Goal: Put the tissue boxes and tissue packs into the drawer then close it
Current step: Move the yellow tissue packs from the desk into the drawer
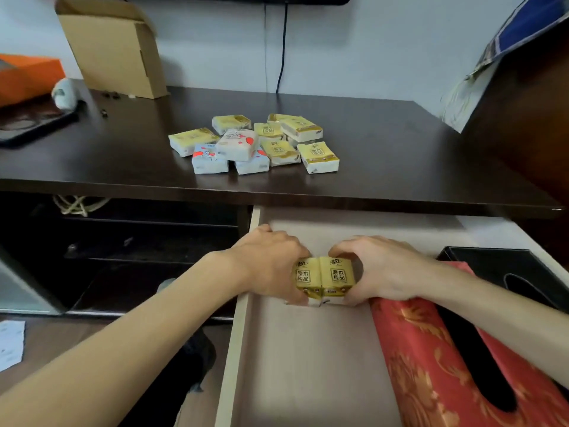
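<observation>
The pale wooden drawer is pulled open below the dark desk. Inside it, my left hand grips one yellow tissue pack and my right hand grips a second yellow tissue pack; the two packs stand side by side, touching, low over the drawer floor. A red tissue box with gold pattern lies along the drawer's right side, and a black tissue box sits behind it. Several more tissue packs, yellow ones and white-blue-red ones, lie in a heap on the desk.
The dark desk carries a cardboard box at the back left, an orange box, a small white jar and a dark tray. A cable hangs down the wall. Open dark shelves lie left of the drawer.
</observation>
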Available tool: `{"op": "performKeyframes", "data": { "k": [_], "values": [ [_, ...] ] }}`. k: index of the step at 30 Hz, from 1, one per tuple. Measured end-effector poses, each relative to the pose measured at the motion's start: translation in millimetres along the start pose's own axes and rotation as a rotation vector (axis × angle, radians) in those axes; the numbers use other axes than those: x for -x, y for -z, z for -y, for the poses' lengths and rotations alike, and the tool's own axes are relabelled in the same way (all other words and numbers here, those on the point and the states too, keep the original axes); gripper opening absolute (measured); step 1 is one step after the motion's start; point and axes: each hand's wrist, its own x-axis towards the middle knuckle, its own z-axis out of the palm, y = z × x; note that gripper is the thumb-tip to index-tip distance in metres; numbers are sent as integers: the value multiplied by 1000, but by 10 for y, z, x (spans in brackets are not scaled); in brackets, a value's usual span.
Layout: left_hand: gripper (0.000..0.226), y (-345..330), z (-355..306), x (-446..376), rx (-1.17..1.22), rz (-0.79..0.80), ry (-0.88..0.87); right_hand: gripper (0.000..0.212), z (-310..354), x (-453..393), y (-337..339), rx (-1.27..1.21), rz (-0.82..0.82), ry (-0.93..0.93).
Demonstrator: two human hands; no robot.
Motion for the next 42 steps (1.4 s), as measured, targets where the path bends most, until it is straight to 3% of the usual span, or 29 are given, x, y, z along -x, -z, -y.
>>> {"op": "performKeyframes", "data": {
  "k": [12,17,19,21,23,25,29,33,37,42],
  "values": [
    [57,27,6,-37,13,-1,-37,71,7,-9,-8,14,0,-2],
    [69,209,-10,37,74,12,27,87,-18,83,35,-98,-64,54],
    [63,380,32,87,91,-120,33,62,-63,142,94,-258,-212,141],
    [44,531,98,125,129,-381,19,31,-102,128,215,-406,-455,224],
    [32,633,151,108,232,-621,10,28,-86,16,406,-489,-649,261],
    [31,699,167,7,283,-747,42,34,-35,-166,611,-463,-731,272],
    [38,683,168,-267,287,-607,195,52,32,-531,815,-175,-598,245],
    [31,623,135,-413,169,-491,310,39,-61,-590,785,50,-444,212],
    [26,733,16,-383,13,-551,294,33,-280,-425,761,173,-514,215],
    [29,818,-15,-294,137,-672,253,30,-565,-267,806,54,-632,256]
  ]
}}
